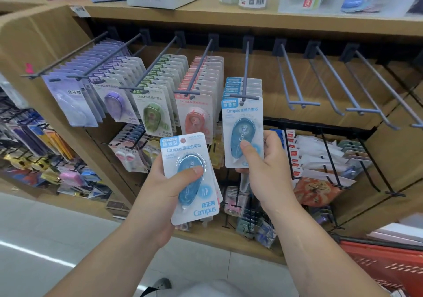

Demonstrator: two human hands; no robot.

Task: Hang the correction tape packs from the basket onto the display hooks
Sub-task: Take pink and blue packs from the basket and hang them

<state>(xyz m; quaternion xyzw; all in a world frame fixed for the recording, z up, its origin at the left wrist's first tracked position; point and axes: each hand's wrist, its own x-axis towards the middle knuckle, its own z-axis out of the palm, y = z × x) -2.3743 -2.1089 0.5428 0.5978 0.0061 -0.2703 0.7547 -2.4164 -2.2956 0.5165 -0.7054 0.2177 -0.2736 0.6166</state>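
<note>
My left hand [168,185] grips a small stack of blue correction tape packs [191,175], thumb across the front one. My right hand [263,161] pinches the lower part of another blue pack [242,127], whose top hole sits at the tip of the fifth display hook [245,68]. Several blue packs hang behind it on that hook. The red basket [389,267] shows at the lower right corner.
To the left hang rows of lilac [68,100], purple [116,102], green [153,111] and pink [194,113] packs. Three bare hooks [295,81] jut out on the right. A black wire rack [332,159] with other goods stands below them.
</note>
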